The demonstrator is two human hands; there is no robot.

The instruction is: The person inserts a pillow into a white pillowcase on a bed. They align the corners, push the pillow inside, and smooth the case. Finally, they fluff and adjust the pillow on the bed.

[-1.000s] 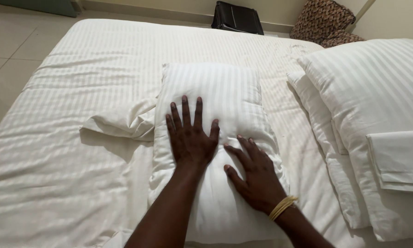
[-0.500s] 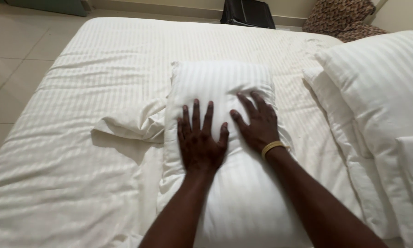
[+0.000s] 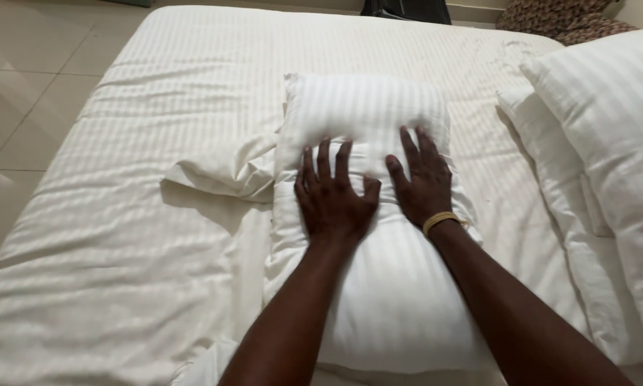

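Observation:
A white striped pillow (image 3: 368, 107) lies in the middle of the bed, its long side running away from me. My left hand (image 3: 332, 193) presses flat on the pillow's middle with fingers spread. My right hand (image 3: 421, 175) lies flat beside it, a little farther up, with a gold bangle (image 3: 442, 221) on the wrist. Neither hand grips anything. A loose flap of white cloth (image 3: 225, 171) sticks out from the pillow's left side.
The bed sheet (image 3: 135, 236) is white, striped and wrinkled. Two more white pillows (image 3: 607, 129) are stacked at the right. Tiled floor (image 3: 21, 86) shows to the left. A dark bag (image 3: 407, 8) and a patterned cushion (image 3: 557, 18) sit beyond the far edge.
My right hand slid from the pillow's lower right up to its middle, level with my left hand. The view shifted slightly closer to the pillow.

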